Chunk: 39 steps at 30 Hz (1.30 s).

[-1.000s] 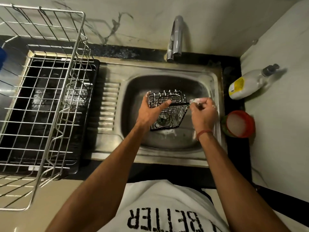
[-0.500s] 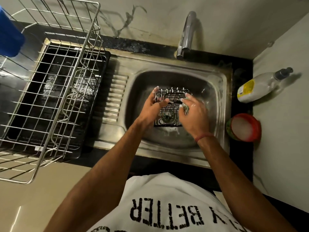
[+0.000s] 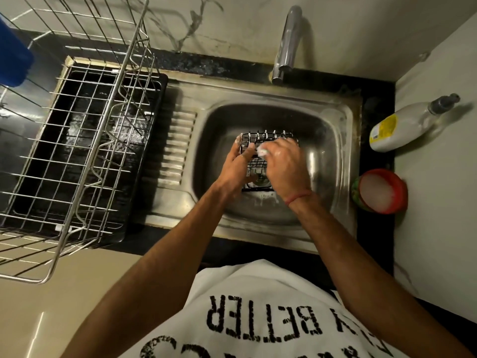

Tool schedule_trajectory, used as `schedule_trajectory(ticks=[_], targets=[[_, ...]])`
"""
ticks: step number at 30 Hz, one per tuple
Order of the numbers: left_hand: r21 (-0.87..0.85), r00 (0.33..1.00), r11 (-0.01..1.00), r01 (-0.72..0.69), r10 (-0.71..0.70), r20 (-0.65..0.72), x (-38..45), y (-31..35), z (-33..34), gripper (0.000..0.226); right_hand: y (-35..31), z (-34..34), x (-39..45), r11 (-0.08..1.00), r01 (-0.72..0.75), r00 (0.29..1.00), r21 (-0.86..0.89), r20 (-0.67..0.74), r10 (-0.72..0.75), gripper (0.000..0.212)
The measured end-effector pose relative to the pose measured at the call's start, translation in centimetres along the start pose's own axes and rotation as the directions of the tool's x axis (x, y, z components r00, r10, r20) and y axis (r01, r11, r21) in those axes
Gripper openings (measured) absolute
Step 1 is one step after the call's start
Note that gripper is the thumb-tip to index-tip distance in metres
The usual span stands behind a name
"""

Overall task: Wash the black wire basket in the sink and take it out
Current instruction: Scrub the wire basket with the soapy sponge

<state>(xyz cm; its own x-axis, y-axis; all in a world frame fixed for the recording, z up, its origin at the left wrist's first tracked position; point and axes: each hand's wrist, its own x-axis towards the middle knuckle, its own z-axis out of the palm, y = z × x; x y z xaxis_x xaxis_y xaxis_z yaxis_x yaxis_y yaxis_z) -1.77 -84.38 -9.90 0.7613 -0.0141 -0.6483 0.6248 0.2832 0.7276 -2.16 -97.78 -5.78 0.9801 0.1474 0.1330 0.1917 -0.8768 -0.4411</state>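
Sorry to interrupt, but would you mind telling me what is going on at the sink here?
A person is washing a black wire basket over the steel sink. The left hand grips the basket's side, while the right hand rubs a soapy scrubber against its wires. The tap shows no running water. A soap bottle and a red tub of foamy soap sit to the right; a steel dish rack stands to the left.
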Motion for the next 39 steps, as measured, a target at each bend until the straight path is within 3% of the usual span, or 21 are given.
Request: schedule_trajectory(ticks=[3, 9, 12, 16, 18, 20, 23, 26, 28, 32, 35, 39], targets=[[-0.061, 0.999, 0.998, 0.004, -0.007, -0.049, -0.3, -0.1, 0.4, 0.049, -0.8, 0.1, 0.0, 1.0, 0.025, 1.0, 0.001, 0.002, -0.025, 0.017], [-0.052, 0.99, 0.999, -0.008, 0.001, -0.139, -0.4, 0.2, 0.8, 0.045, 5.2, -1.9, -0.5, 0.969, -0.242, 0.965, -0.045, -0.112, 0.235, 0.019], [-0.053, 0.989, 0.998, 0.036, -0.044, -0.143, -0.6, 0.2, 0.8, 0.055, 2.6, -0.2, -0.5, 0.981, -0.192, 0.975, 0.005, -0.118, 0.191, 0.021], [-0.101, 0.999, 0.995, 0.022, -0.026, -0.045, -0.4, 0.3, 0.2, 0.066, -0.7, 1.6, -1.3, 0.998, -0.005, 0.999, 0.063, -0.044, 0.007, 0.026], [-0.083, 1.0, 0.996, 0.024, -0.026, -0.017, -0.5, 0.3, 0.1, 0.056, 0.6, 1.1, -1.3, 0.998, -0.028, 0.997, 0.054, -0.067, 0.031, 0.023], [-0.012, 1.0, 1.0, 0.008, -0.008, 0.0, -0.1, 0.1, -0.1, 0.044, 3.3, 0.3, -1.1, 0.985, -0.158, 0.979, 0.07, -0.116, 0.165, 0.02], [0.095, 0.999, 0.995, -0.036, 0.032, 0.044, 0.6, -0.7, -0.4, 0.071, 6.0, -0.2, -1.1, 0.957, -0.277, 0.944, 0.085, -0.159, 0.287, 0.016], [0.094, 0.997, 0.995, -0.043, 0.037, 0.069, 0.5, -1.2, -0.4, 0.082, 5.3, 0.1, -1.2, 0.978, -0.198, 0.977, 0.065, -0.069, 0.202, 0.015], [0.099, 0.996, 0.994, -0.036, 0.028, 0.082, 0.5, -1.1, -0.6, 0.083, 5.8, 0.2, -0.3, 0.968, -0.234, 0.97, 0.096, -0.047, 0.239, 0.015], [0.13, 0.994, 0.991, -0.032, 0.018, 0.111, 0.6, -0.9, -0.8, 0.083, 7.4, 0.1, 3.3, 0.824, -0.479, 0.861, 0.304, -0.021, 0.508, 0.016], [0.111, 0.994, 0.993, -0.04, 0.028, 0.108, 0.3, -0.8, -0.8, 0.08, 7.0, 1.2, 4.7, 0.69, -0.529, 0.818, 0.494, 0.079, 0.57, 0.016], [0.092, 0.993, 0.995, -0.041, 0.031, 0.111, 0.1, -0.8, -0.8, 0.083, 8.6, 2.3, 4.8, 0.519, -0.584, 0.736, 0.624, 0.138, 0.663, 0.013]])
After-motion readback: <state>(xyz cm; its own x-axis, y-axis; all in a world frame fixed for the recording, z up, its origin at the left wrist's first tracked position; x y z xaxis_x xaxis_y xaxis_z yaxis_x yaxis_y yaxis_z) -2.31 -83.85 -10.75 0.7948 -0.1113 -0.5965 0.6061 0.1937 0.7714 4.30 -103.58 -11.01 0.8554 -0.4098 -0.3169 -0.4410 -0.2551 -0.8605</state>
